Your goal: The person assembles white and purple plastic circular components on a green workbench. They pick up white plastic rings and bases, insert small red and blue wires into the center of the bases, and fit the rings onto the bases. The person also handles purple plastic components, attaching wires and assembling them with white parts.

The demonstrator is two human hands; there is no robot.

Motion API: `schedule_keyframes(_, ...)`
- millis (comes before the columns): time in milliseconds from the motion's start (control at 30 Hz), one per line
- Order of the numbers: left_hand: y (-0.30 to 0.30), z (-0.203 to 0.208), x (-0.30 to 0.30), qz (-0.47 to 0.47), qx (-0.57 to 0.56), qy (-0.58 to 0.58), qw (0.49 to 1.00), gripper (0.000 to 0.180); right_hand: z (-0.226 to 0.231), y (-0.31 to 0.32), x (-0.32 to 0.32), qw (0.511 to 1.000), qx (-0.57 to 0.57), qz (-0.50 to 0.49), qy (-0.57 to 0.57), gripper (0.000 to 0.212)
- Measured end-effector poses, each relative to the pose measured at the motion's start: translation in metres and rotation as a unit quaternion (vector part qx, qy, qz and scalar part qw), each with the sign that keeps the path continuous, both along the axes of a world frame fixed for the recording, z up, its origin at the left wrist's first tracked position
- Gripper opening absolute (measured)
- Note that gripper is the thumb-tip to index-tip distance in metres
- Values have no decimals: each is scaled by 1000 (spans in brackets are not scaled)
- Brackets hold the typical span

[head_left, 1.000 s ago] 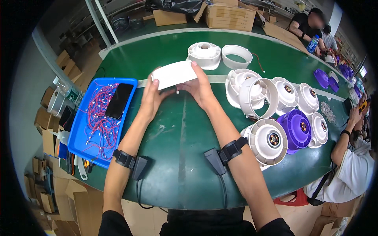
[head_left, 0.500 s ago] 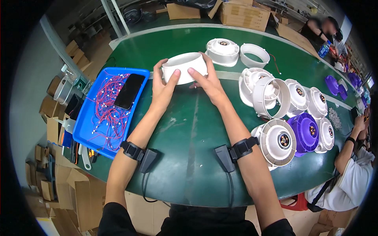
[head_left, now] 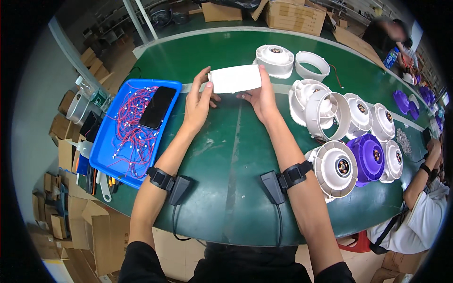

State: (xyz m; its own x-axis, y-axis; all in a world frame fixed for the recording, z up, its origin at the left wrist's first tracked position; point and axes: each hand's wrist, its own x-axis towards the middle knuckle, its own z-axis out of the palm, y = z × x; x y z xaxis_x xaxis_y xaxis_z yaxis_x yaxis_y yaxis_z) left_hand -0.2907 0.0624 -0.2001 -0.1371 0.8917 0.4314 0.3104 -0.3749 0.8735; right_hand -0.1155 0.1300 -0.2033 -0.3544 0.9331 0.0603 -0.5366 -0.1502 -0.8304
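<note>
Between my two hands, above the far middle of the green table (head_left: pixel 212 188), I hold a white plastic ring (head_left: pixel 236 79), seen from its side so that its opening is hidden. My left hand (head_left: pixel 200 96) grips its left end, thumb toward me. At the right end my right hand (head_left: pixel 263 96) is closed round it, its fingertips under the lower edge. Just beyond my right hand stands a white fan housing (head_left: pixel 274 60), with another white ring (head_left: pixel 312 66) lying beside it. Nearer on the right, one more white ring (head_left: pixel 328 115) leans against a white housing.
Left of my arms lies a blue tray (head_left: pixel 111 166) holding red wires (head_left: pixel 127 125) with white plugs and a black phone (head_left: pixel 157 107). Several white housings and a purple housing (head_left: pixel 366 159) crowd the right side. A co-worker's arm (head_left: pixel 421 181) rests at the far right edge.
The white ring has been tilted, so its open top no longer shows and its side faces me. Both hands have shifted slightly to the right with it.
</note>
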Motion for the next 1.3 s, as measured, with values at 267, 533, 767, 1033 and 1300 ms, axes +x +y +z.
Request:
schedule_keyframes(267, -1, 2, -2, -102, -107, -125, 981, 66, 2, -2, 3, 1000, -21, -1, 21, 57)
schedule_keyframes(533, 3, -3, 8, -63, -62, -146, 985, 74, -6, 5, 2, 1000, -4, -13, 18, 46)
schedule_keyframes(767, 1, -9, 7, -51, -18, -45, 998, 72, -6, 5, -2, 999, 36, -20, -34, 45)
schedule_keyframes(1033, 2, -5, 2, -105, -57, -168, 978, 67, -8, 7, 1, 1000, 19, -15, -4, 46)
schedule_keyframes(1300, 2, -5, 8, -71, -60, -154, 984, 64, -7, 6, -3, 998, 37, -26, -36, 44)
